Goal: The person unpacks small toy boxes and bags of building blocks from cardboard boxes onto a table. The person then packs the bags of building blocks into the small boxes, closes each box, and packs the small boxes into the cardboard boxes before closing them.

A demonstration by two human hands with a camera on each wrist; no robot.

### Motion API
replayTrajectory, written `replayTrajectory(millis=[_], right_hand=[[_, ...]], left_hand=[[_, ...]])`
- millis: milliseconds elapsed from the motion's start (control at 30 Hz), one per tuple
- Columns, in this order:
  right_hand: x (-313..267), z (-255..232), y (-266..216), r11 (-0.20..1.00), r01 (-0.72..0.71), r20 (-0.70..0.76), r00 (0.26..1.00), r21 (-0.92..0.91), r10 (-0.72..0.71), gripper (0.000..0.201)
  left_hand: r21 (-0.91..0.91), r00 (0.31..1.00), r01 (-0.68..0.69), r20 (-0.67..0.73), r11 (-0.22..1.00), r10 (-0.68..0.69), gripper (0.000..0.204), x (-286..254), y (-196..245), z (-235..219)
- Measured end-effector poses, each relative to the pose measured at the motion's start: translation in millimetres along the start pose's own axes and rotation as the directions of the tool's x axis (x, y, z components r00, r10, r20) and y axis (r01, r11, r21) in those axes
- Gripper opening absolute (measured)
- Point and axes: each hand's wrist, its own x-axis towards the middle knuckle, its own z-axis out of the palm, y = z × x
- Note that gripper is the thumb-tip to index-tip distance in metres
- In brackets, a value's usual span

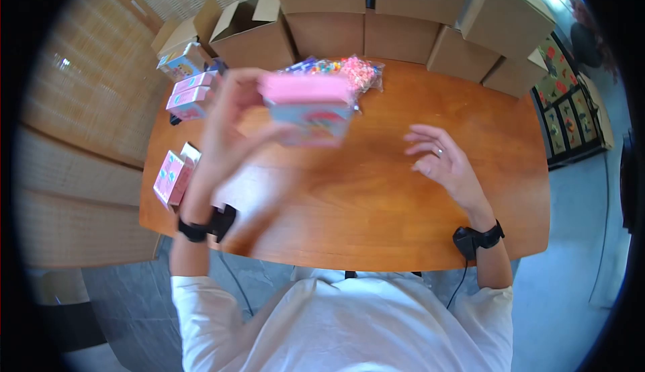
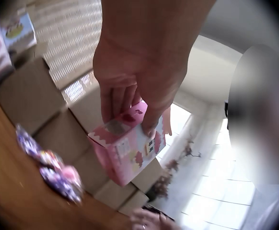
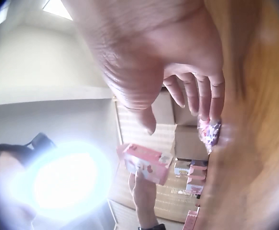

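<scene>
A pink and pale blue box (image 1: 312,113) is held above the table by the left hand (image 1: 232,123). In the left wrist view the left hand (image 2: 139,72) pinches the box (image 2: 130,148) between thumb and fingers. The right hand (image 1: 440,160), wearing a ring, hovers over the table to the right, apart from the box. From the right wrist the right hand (image 3: 178,62) shows relaxed, slightly bent fingers with nothing between them, and the held box (image 3: 146,163) appears beyond.
Clear bags of pink and colourful pieces (image 1: 356,73) lie at the table's back edge. Pink boxes (image 1: 191,97) stand at the back left, another pink box (image 1: 173,177) at the left edge. Cardboard boxes (image 1: 403,36) line the back. A black-framed rack (image 1: 571,123) stands at right.
</scene>
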Motion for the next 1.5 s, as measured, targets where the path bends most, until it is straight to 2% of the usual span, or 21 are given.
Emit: replayTrajectory(millis=[67,200,267,300,367,400,467,533,600,667,733,800,867,933,967,1000,1067,1167,1300,1433,1500], right_hand=[[2,17,-8,0.968,0.244,0.057,0.969,-0.055,-0.241,0.051],[6,26,-12,0.979,0.202,-0.046,0.978,-0.027,-0.203,0.05],[10,27,-15,0.941,0.227,-0.092,0.962,-0.251,-0.256,0.044],[10,33,-14,0.905,0.31,-0.109,0.929,-0.292,-0.354,0.038],[9,42,-18,0.913,0.305,-0.104,0.934,-0.272,-0.343,0.033],[9,46,-19,0.92,0.299,-0.087,0.94,-0.253,-0.33,0.029],[11,52,-18,0.918,0.257,-0.13,0.943,-0.302,-0.307,0.025],[18,52,-27,0.912,0.208,-0.158,0.947,-0.354,-0.278,0.025],[27,54,-30,0.966,0.029,-0.164,0.984,-0.258,-0.073,0.031],[41,52,-39,0.956,-0.019,-0.091,0.996,-0.292,-0.008,0.031],[58,50,-45,0.944,-0.072,-0.022,0.997,-0.321,0.069,0.031],[78,47,-45,0.939,0.148,-0.013,0.987,-0.312,-0.159,0.033],[101,39,-41,0.884,0.157,-0.017,0.983,-0.44,-0.184,0.018],[123,41,-32,0.303,0.438,0.192,0.782,-0.846,-0.593,0.025],[130,43,-24,0.242,0.42,0.238,0.807,-0.875,-0.541,0.047],[140,43,-13,0.24,0.423,0.243,0.807,-0.874,-0.538,0.047],[157,41,13,0.068,0.435,0.352,0.801,-0.898,-0.484,0.05],[154,49,17,0.088,0.373,0.301,0.849,-0.924,-0.434,0.049],[146,56,4,0.019,0.271,0.25,0.91,-0.962,-0.33,0.043],[140,43,1,0.087,0.412,0.351,0.855,-0.907,-0.382,0.042],[135,40,-2,0.135,0.384,0.291,0.848,-0.913,-0.444,0.036]], left_hand=[[-0.195,0.998,-0.055,0.008,0.979,0.058,0.057,-8,6,52],[-0.292,0.982,-0.112,0.113,0.95,0.151,0.083,-15,-24,96],[-0.016,0.948,-0.238,0.214,0.971,0.236,0.073,-7,-20,92],[-0.023,0.944,-0.245,0.221,0.969,0.244,0.073,-5,-18,89],[0.056,0.916,-0.296,0.301,0.954,0.266,0.045,-5,-9,81],[0.053,0.916,-0.293,0.301,0.955,0.265,0.045,-7,-7,78],[0.206,0.894,-0.164,0.443,0.965,0.057,0.036,-16,-5,73],[0.189,0.89,-0.151,0.453,0.97,0.05,0.033,-15,3,68],[0.182,0.889,-0.155,0.455,0.971,0.057,0.03,-17,7,61],[0.173,0.849,0.022,0.517,0.985,-0.11,0.034,-20,10,55],[0.115,0.887,0.046,0.452,0.992,-0.093,0.038,-27,1,53],[0.068,0.923,0.043,0.378,0.997,-0.066,0.043,-33,-11,50],[0.035,0.969,-0.059,0.241,0.998,0.049,0.052,-38,-20,48],[0.03,0.978,-0.06,0.203,0.998,0.052,0.053,-39,-22,48],[0.033,0.983,-0.068,0.172,0.997,0.062,0.054,-39,-23,49],[0.032,0.984,-0.065,0.167,0.997,0.058,0.054,-40,-24,49],[0.012,0.977,0.003,0.212,1.0,-0.006,0.052,-43,-26,51],[-0.001,0.947,0.138,0.292,0.99,-0.132,0.051,-42,-25,50],[-0.015,0.938,0.131,0.325,0.991,-0.119,0.05,-39,-25,48],[-0.066,0.938,0.158,0.32,0.985,-0.129,0.046,-42,-29,48],[-0.067,0.949,0.142,0.292,0.988,-0.117,0.045,-40,-30,46]])
